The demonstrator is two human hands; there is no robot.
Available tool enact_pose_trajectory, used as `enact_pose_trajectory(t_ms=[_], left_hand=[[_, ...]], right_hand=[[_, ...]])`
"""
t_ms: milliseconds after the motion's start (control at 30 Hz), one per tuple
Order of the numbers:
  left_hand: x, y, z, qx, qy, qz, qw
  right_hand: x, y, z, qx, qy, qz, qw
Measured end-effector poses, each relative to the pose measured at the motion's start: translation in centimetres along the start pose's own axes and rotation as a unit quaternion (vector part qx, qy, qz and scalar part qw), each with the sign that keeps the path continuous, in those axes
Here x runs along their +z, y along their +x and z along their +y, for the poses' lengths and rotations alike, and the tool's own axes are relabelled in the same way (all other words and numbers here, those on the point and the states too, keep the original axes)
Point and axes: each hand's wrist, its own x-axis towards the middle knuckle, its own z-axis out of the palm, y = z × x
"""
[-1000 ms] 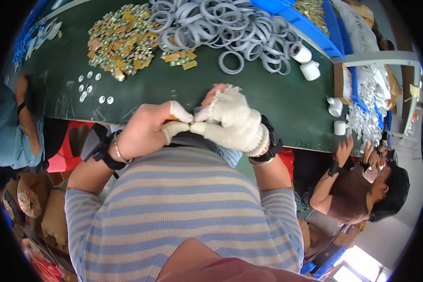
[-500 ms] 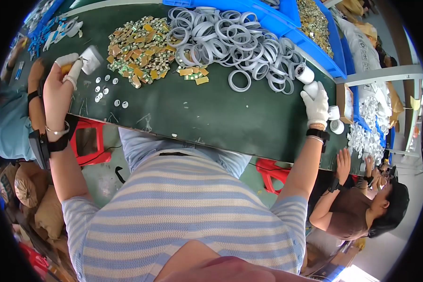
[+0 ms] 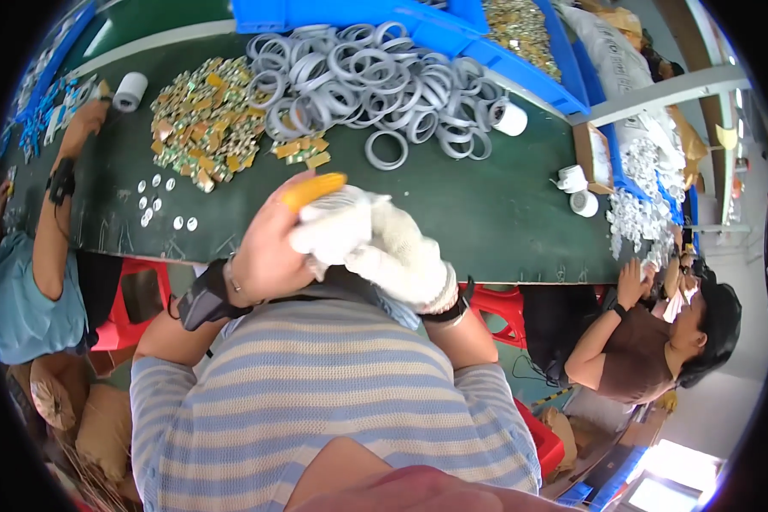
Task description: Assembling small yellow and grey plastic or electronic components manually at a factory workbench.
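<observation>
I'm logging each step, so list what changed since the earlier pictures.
The left hand let go of a white cup, now left of the boards, and returned to the middle. The right hand brought a second cup leftward, now blurred between both hands. Rings, boards and discs stayed put.

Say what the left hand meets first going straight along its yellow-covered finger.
Probably the loose gray ring in front of the gray ring pile, past green tabletop; the left hand might pass above it, as height is unclear.
</observation>
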Motion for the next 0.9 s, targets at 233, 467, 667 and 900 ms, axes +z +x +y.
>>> enact_pose_trajectory(t_ms=[233,467,667,900], left_hand=[[-2.1,0.5,0.3,-0.257,-0.468,0.130,0.835],[-2.7,-2.4,-1.2,-0.280,-0.426,0.084,0.856],[-2.5,-1.8,0.3,-0.239,-0.377,0.028,0.894],[-1.8,-0.8,1.6,-0.134,-0.130,-0.027,0.982]], right_hand=[[-4.7,4.6,3.1,-0.001,-0.638,0.154,0.754],[-5.9,2.9,2.3,-0.153,-0.520,0.243,0.804],[-5.7,0.4,2.3,0.058,-0.020,0.354,0.933],[-1.7,-0.4,-0.8,0.060,0.435,0.185,0.879]])
